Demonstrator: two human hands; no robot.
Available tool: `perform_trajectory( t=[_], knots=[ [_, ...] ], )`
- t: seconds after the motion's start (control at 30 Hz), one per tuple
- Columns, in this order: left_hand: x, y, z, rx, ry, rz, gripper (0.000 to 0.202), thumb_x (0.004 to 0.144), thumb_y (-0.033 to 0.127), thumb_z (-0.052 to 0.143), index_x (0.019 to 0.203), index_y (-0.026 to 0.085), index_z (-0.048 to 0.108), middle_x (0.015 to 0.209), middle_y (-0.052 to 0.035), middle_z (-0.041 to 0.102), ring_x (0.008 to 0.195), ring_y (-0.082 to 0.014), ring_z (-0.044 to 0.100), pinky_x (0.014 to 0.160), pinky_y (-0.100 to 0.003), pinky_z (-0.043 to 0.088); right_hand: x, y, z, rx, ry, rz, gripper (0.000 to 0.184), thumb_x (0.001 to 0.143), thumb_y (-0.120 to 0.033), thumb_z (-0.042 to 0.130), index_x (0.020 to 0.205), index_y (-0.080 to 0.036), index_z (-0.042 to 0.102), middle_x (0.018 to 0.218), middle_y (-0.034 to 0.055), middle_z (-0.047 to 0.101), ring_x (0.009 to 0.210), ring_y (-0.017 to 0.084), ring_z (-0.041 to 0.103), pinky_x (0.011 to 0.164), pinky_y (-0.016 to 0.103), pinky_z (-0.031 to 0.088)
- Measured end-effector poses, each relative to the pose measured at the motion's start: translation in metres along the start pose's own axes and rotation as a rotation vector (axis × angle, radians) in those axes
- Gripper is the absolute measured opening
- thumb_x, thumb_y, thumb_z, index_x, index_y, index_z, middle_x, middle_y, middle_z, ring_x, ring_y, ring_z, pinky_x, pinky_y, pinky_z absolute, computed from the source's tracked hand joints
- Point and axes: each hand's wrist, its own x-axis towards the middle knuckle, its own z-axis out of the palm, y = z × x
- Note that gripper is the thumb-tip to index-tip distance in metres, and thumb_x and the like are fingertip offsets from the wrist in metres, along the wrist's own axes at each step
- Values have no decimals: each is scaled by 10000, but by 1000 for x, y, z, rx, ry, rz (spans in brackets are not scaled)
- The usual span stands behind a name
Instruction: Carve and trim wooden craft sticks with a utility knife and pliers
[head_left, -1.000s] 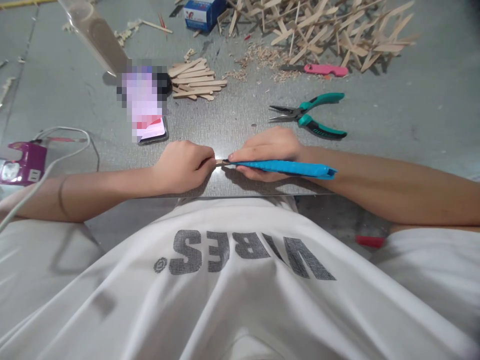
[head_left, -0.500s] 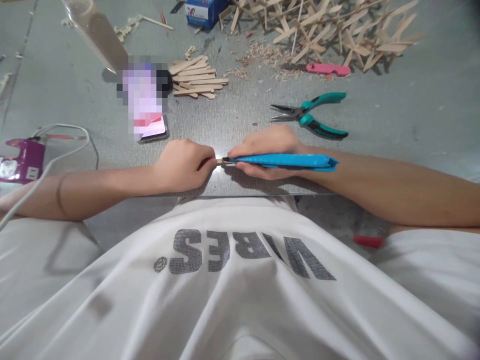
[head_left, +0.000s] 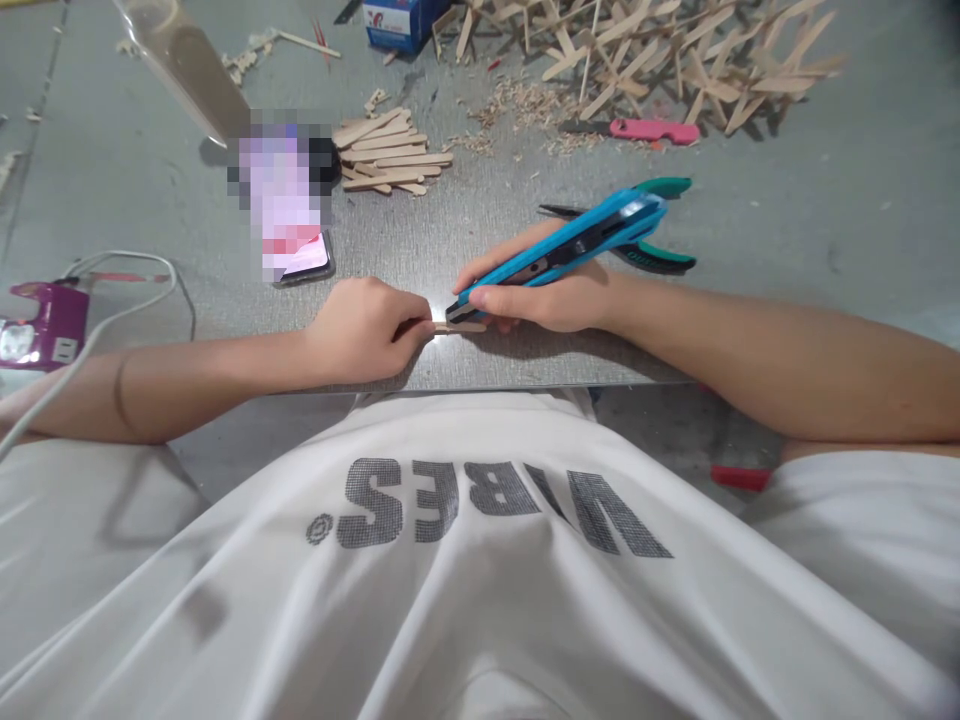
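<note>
Near the table's front edge, my left hand point(head_left: 369, 328) is closed on a wooden craft stick point(head_left: 466, 327). The stick's free end points right; the rest is hidden by my fingers. My right hand point(head_left: 551, 290) grips a blue utility knife point(head_left: 574, 245), its handle slanting up to the right. The knife's tip lies at the stick, close to my left fingertips; whether it touches the wood I cannot tell. Behind the knife lie green-handled needle-nose pliers point(head_left: 660, 256), partly covered by it.
Craft sticks point(head_left: 390, 150) lie beside a phone point(head_left: 307, 255). A pink folding knife point(head_left: 652, 130) rests near wood shavings point(head_left: 517, 110) and a heap of joined sticks point(head_left: 675, 60). A bottle point(head_left: 184, 70), a blue box point(head_left: 401, 25) and a purple device with a cable point(head_left: 49, 325) stand around.
My right hand has turned the utility knife, so its rear end swings up and away from me and its side shows. More of the stick's free end is visible. My left hand stays in place.
</note>
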Motion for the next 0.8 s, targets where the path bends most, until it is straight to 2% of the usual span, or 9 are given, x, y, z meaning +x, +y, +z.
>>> perform_trajectory(
  t=[0.13, 0.23, 0.4, 0.53, 0.67, 0.8],
  knots=[
    [0, 0, -2, -1, -18, -24, 420, 1048, 415, 541, 862, 210, 857, 655, -69, 695, 608, -211, 551, 682, -383, 336, -1, -2, -2, -17, -17, 10, 288, 952, -494, 982, 1027, -226, 908, 676, -5, 747, 516, 134, 640, 487, 273, 551],
    [1, 1, -3, -11, -15, -29, 425, 1054, 431, 532, 861, 211, 842, 708, -79, 733, 631, -216, 569, 692, -387, 338, -3, -3, -2, -31, 35, -39, 278, 984, -490, 927, 1079, -230, 904, 705, -7, 763, 535, 143, 663, 494, 272, 557],
    [1, 0, -4, 26, -29, -32, 445, 1072, 433, 525, 895, 206, 865, 776, -90, 802, 677, -224, 634, 685, -375, 339, -3, -2, -4, -203, 25, -127, 303, 1031, -524, 853, 1178, -268, 920, 840, 16, 834, 685, 159, 727, 626, 275, 608],
    [1, -1, -4, 21, -30, -28, 435, 1076, 427, 534, 905, 205, 868, 784, -87, 808, 670, -219, 625, 685, -373, 336, -3, 4, -6, -313, 28, -212, 372, 1091, -595, 780, 1215, -272, 914, 974, 47, 882, 813, 193, 793, 774, 306, 674],
    [2, -1, -4, 0, -29, -30, 436, 1076, 443, 533, 873, 206, 837, 776, -85, 783, 666, -214, 602, 695, -375, 331, -3, 7, -7, -480, -17, -409, 419, 1186, -595, 646, 1299, -272, 888, 1085, 69, 905, 904, 180, 834, 891, 292, 685],
    [2, -1, -5, 2, -23, -32, 430, 1073, 433, 526, 839, 213, 812, 744, -85, 756, 670, -219, 612, 705, -379, 346, -2, 6, -7, -621, -92, -540, 399, 1189, -562, 584, 1286, -304, 873, 1075, 55, 891, 995, 182, 854, 945, 291, 665]
  ],
)
